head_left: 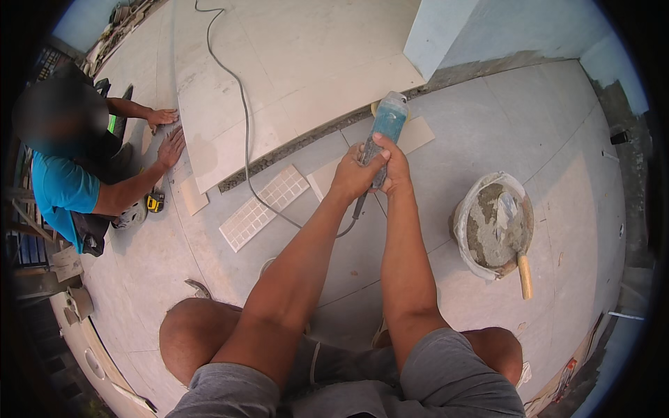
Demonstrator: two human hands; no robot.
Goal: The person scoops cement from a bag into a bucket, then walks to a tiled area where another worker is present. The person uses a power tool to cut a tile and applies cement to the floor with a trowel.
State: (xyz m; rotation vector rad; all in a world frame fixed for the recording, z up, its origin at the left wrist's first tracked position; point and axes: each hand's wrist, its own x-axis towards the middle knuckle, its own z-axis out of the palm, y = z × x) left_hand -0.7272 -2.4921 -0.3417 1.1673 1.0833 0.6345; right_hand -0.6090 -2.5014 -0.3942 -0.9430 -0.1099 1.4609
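Both my arms reach forward over the tiled floor to a teal angle grinder (391, 120). My left hand (354, 175) and my right hand (394, 164) are closed around its narrow rear body. The grinder's head points away from me, close to the edge of a raised tiled step (306, 83); its disc is mostly hidden. Beneath the tool lies a pale tile strip (420, 135), partly covered by my hands. A grey power cord (246, 125) runs from the grinder's rear, loops left and goes up across the step.
A tile piece with a grid pattern (265, 207) lies left of my arms. To the right stands a bucket (461, 240) of grey mortar with a wooden-handled trowel (524, 276). At left, a co-worker in a blue shirt (66, 187) presses both hands beside the step, near a yellow tape measure (155, 202).
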